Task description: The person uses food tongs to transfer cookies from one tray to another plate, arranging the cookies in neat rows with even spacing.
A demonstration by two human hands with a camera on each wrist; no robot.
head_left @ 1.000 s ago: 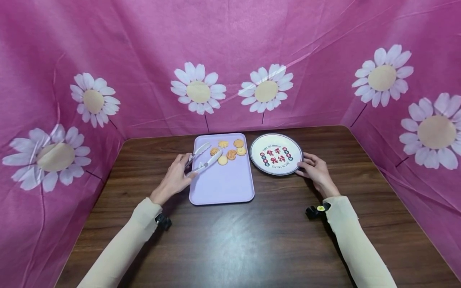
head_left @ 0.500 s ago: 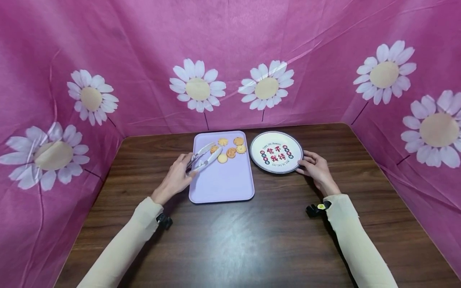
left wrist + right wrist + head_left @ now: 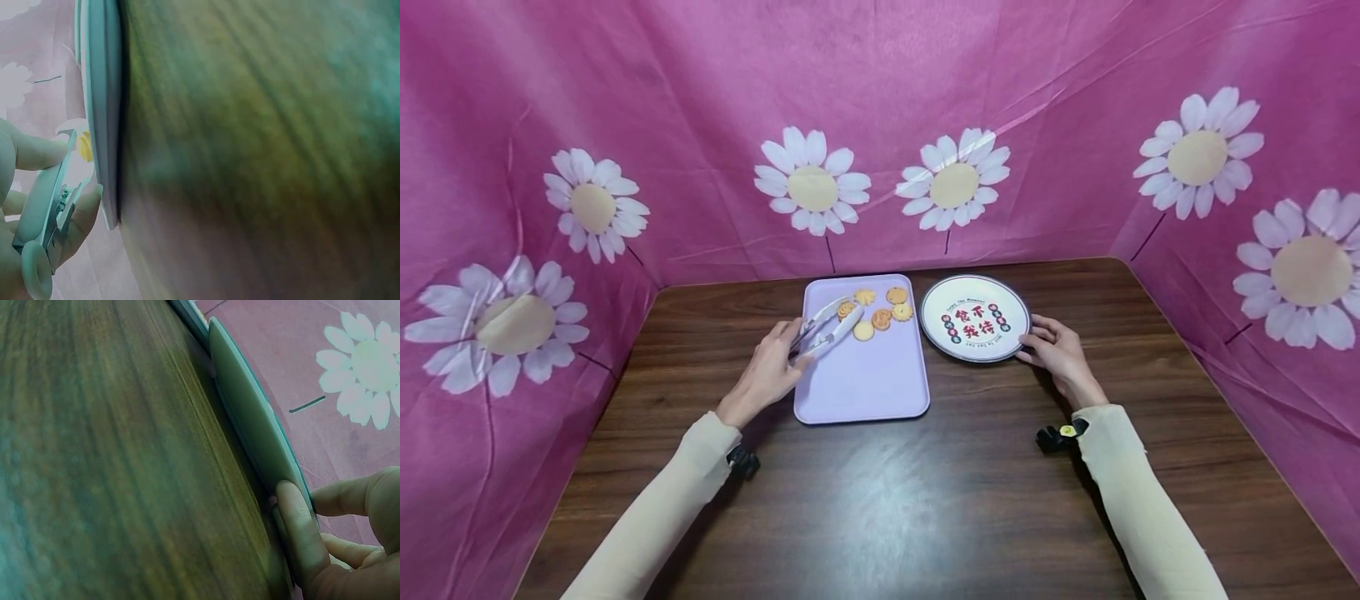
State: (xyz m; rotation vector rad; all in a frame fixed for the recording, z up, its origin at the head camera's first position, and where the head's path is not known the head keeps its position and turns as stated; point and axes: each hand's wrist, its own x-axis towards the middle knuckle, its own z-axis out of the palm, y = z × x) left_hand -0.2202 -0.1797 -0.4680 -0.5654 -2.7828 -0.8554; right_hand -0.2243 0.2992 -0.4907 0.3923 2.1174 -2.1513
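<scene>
The wrist views' edges cut off both hands (image 3: 356,578), and the tabletop (image 3: 250,125) there is blurred.

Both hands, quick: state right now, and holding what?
Left hand: holding the metal tongs, their tips apart.
Right hand: gripping the white plate by its rim.

Lilac tray (image 3: 865,383), seemingly silvery tongs (image 3: 846,325)

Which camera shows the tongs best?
The head view: both arms of the tongs show over the tray. The left wrist shows mainly the end held by the left fingers; the right wrist shows no tongs.
</scene>
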